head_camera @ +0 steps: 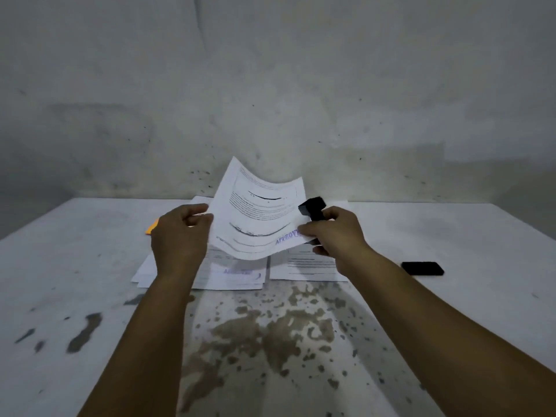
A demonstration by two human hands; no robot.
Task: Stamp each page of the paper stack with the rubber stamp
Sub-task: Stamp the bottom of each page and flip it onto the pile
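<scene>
Rubber stamp (pixel 313 207) half-hidden in right hand (pixel 337 233)
</scene>
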